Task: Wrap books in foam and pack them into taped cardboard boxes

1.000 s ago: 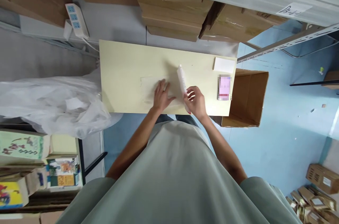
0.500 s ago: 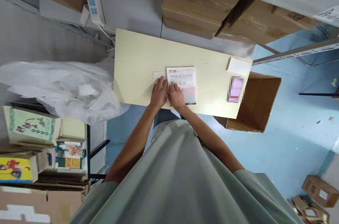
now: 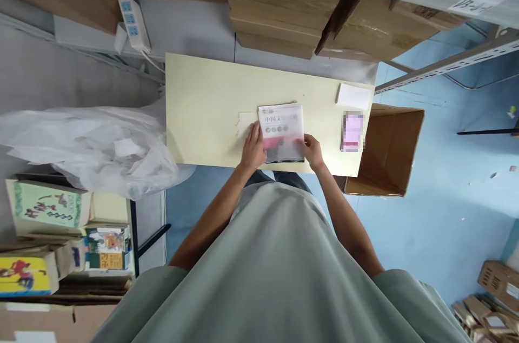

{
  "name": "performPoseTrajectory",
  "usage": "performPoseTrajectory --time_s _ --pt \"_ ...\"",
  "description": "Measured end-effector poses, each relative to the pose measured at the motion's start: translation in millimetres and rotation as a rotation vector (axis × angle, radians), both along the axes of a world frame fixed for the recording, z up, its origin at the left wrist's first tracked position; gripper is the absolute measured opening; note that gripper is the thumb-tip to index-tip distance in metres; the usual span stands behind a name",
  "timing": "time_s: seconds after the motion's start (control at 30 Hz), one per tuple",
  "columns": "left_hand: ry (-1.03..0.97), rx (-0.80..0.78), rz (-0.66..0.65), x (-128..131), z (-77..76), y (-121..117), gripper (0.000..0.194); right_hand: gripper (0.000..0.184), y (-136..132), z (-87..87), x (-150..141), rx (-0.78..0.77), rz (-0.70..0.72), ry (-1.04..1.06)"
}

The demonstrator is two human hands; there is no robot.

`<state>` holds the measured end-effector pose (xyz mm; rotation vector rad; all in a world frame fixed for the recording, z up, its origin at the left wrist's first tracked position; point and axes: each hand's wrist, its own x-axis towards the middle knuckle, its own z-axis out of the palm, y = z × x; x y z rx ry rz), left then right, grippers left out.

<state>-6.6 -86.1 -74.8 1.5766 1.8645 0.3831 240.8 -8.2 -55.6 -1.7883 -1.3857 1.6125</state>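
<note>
A book [image 3: 281, 129] with Chinese characters and a pink and grey cover lies near the front middle of the pale table [image 3: 211, 88]. Its surface looks hazy, as if under a translucent wrap. My left hand [image 3: 253, 149] holds the book's left edge, fingers lying along the side. On the opposite edge my right hand [image 3: 313, 152] has thumb and fingers closed on the book's side. A flat piece of white paper [image 3: 246, 117] shows left of the book, above my left fingertips.
A white box [image 3: 354, 96] and a pixelated pink phone-like object [image 3: 352, 132] lie at the table's right. An open carton [image 3: 391, 153] stands beyond that end. Left are crumpled plastic sheeting [image 3: 133, 145] and stacked books [image 3: 46, 205]; a power strip [image 3: 134, 25] sits behind.
My right hand has moved from the book's left side to its right edge. My left hand stays by the left edge. The whole view has shifted slightly.
</note>
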Motion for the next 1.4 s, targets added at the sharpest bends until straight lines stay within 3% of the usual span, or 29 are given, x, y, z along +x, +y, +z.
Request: performPoseTrajectory --time_s 0.2,0.3,0.47,0.6,0.7,0.77,0.83,1.03,1.1,1.2,1.4 --pt "0.003 -0.01 -0.074 71 7.5 25 0.104 0.043 -4 39.4 51 0.179 0.013 -0.216" --pt "-0.023 -0.019 -0.101 89 13.2 39 0.1 0.043 -9 62.8 58 0.248 -0.02 -0.3" --pt "-0.12 -0.035 -0.126 70 34.4 49 0.078 0.037 -21 99.5 28 0.364 0.037 -0.32" --pt "-0.332 0.069 0.007 29 67.7 34 0.043 0.034 -38 112.5 -23 0.389 0.118 -0.28" --pt "-0.446 0.122 0.146 0 88.3 15 0.037 0.036 -49 107.3 -69 0.366 0.212 -0.306" --pt "-0.431 0.143 0.209 -15 90.3 4 0.037 0.036 -53 97.8 -100 0.329 0.284 -0.352" --pt "-0.377 0.156 0.248 -26 80.4 -2 0.034 0.031 -54 85.0 -127 0.288 0.36 -0.413" --pt "-0.209 0.011 0.339 -44 22.9 2 0.032 0.027 -49 48.8 -174 0.173 0.524 -0.531" --pt "-0.166 -0.057 0.369 -46 11.3 4 0.038 0.033 -49 42.1 -174 0.146 0.546 -0.538" --pt "-0.148 -0.096 0.409 -50 5.4 1 0.051 0.046 -49 36.4 -156 0.142 0.547 -0.473" --pt "-0.15 -0.024 0.45 -44 12.4 -21 0.048 0.054 -41 27.2 -67 0.218 0.176 -0.386"
